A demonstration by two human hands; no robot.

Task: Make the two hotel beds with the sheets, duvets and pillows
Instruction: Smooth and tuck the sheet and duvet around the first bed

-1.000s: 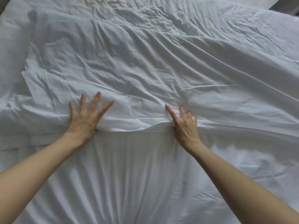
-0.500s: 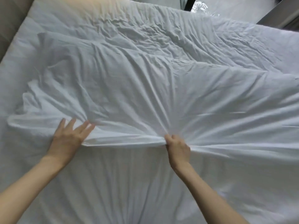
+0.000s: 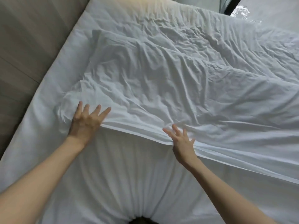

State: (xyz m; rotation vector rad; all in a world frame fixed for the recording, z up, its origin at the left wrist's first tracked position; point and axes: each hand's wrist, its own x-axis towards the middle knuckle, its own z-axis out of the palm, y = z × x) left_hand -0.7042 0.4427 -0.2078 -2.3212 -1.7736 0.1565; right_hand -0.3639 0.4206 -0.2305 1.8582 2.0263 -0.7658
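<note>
A wrinkled white duvet (image 3: 161,75) lies across the bed, its hemmed near edge (image 3: 137,131) running from left to lower right. Below that edge the white sheet (image 3: 126,178) is drawn in long folds toward me. My left hand (image 3: 85,122) lies flat on the duvet's edge with fingers spread. My right hand (image 3: 181,139) rests on the same edge further right, fingers straight and splayed, slightly blurred. Neither hand holds any cloth.
A beige padded headboard or wall panel (image 3: 32,46) runs along the left side of the bed. At the top right a dark frame (image 3: 233,5) and a second white bed (image 3: 267,13) show beyond the far edge.
My right hand has let go of the pinched duvet edge and opened flat. My left hand spread its fingers. The view has pulled back, showing more of the bed and the panel.
</note>
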